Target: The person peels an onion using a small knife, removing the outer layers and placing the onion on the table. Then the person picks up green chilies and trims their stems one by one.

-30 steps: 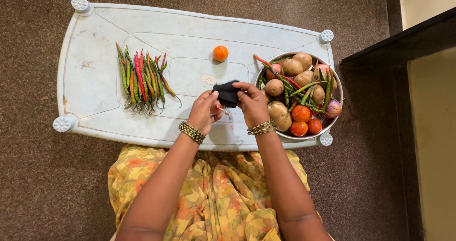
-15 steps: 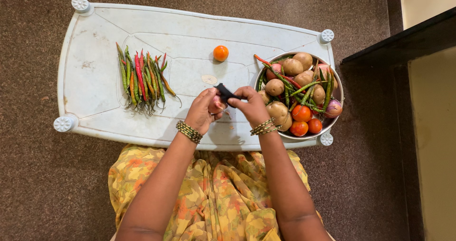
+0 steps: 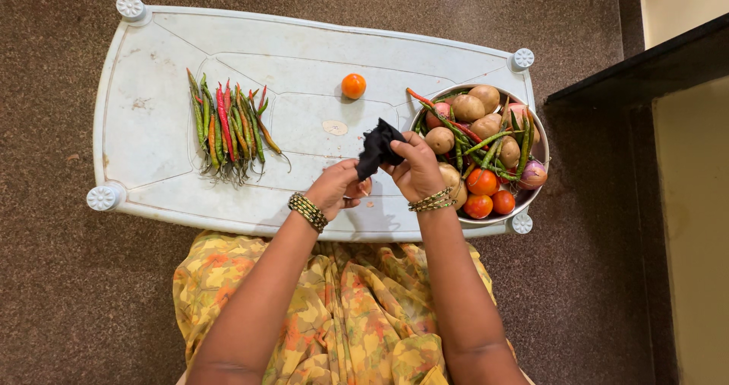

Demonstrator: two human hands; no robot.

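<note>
Both hands meet over the white plastic table, just left of the steel bowl of potatoes, tomatoes and chillies. The right hand pinches a black cloth and the left hand curls around something small beneath it, possibly an onion; the cloth hides it. A loose grip could drop that piece or knock the bowl's rim. No packages or labels show, only a row of chillies and one orange tomato.
</note>
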